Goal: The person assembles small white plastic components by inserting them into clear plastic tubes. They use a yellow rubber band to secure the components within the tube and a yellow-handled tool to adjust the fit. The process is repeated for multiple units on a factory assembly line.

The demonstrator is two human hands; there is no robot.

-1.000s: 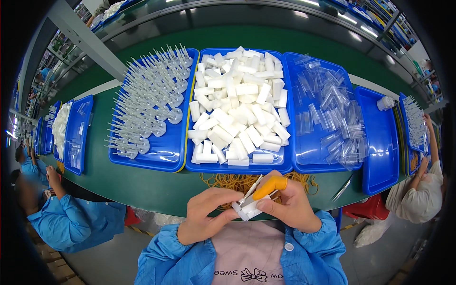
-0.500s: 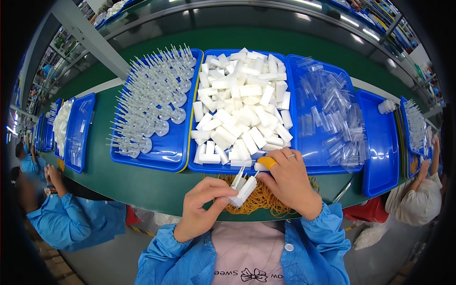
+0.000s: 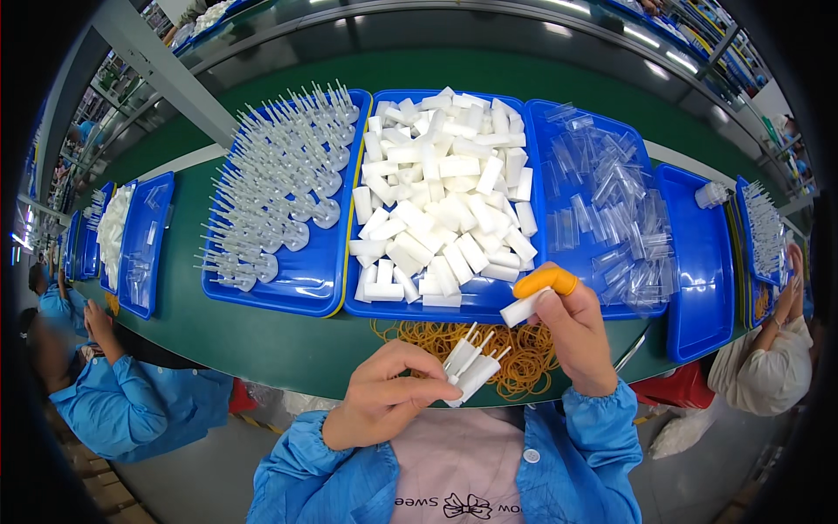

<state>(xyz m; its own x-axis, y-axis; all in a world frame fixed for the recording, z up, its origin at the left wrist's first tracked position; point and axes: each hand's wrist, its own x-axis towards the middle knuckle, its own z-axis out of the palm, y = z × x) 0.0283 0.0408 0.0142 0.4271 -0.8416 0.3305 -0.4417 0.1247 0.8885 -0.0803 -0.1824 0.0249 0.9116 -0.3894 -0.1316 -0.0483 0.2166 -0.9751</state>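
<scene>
My left hand point(image 3: 384, 397) pinches a pale plastic pronged holder point(image 3: 474, 332) near its base, low over the table's near edge. White foam blocks point(image 3: 478, 374) sit around some of its prongs, whose thin tips stick out beyond the foam. My right hand point(image 3: 578, 332), with a yellow finger cot point(image 3: 548, 281) on one finger, grips a single white foam block point(image 3: 525, 308) between thumb and finger. That block is tilted and apart from the prongs. Brown rubber bands point(image 3: 528, 354) lie in a heap beneath and between my hands.
A blue tray point(image 3: 305, 293) of upright pronged holders stands on the left. The middle tray point(image 3: 489, 301) is piled with foam blocks. Clear plastic sleeves point(image 3: 602, 192) fill the tray to its right. A further blue tray point(image 3: 703, 288) stands beyond. Co-workers sit at both sides.
My right hand has drawn away from the prong tips to the right, with the foam block in it. My left hand has shifted slightly right and nearer with the pronged holder.
</scene>
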